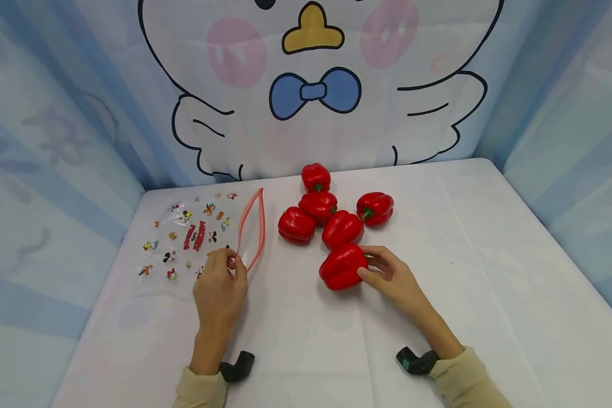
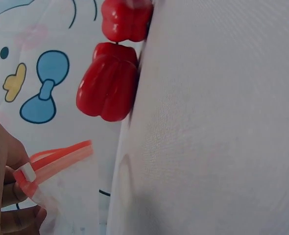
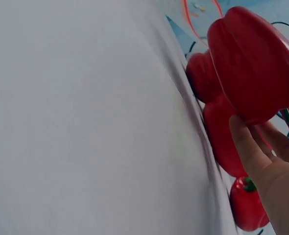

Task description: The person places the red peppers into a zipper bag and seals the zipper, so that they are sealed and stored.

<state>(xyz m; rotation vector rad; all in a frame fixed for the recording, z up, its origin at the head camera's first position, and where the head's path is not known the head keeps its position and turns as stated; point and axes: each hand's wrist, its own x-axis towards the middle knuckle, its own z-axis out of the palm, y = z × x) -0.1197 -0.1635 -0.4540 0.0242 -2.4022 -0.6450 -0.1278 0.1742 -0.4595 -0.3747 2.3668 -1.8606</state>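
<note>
Left hand (image 1: 218, 289) pinches the Mickey-print zip bag (image 1: 196, 235) by its orange strip (image 1: 262, 221), frame left; right hand (image 1: 391, 277) grasps a red bell pepper (image 1: 340, 267), centre. Judged step: pickup; next calls for carrying it left, strip parted.

Bare table (image 1: 290, 340) extended between the left hand (image 1: 221, 288) and the held pepper (image 1: 340, 268), and rightward of the right hand (image 1: 391, 276). Five peppers (image 1: 343, 229) obstructed passage ahead of the latter; the bag (image 1: 183, 260), ahead-left of the former.
</note>
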